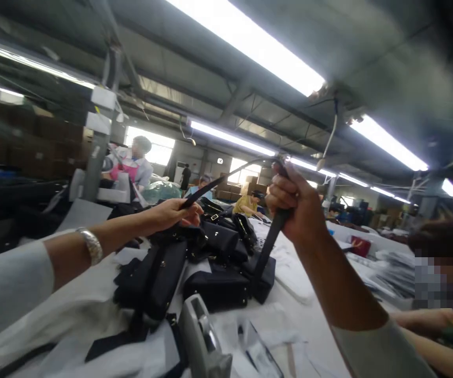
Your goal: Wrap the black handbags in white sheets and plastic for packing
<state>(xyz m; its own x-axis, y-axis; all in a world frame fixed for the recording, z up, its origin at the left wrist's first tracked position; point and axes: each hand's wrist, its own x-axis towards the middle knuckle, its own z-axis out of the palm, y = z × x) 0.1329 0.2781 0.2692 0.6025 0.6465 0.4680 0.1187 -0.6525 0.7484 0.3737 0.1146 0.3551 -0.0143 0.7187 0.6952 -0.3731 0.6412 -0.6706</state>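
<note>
We hold a long black fabric strap [269, 247]: R hand [295, 207] fisted round it, L hand [173, 212] pinching its end. Black fabric bags [218, 286] lie beneath our fingers.

Clad in a pale, whitish top, cut short at the left sleeve [9, 289] and right sleeve [379, 352], both loose and ending near the elbow. Wears a silvery, ribbed metal bracelet [91, 245] round the wrist behind the left hand [171, 212].
</note>
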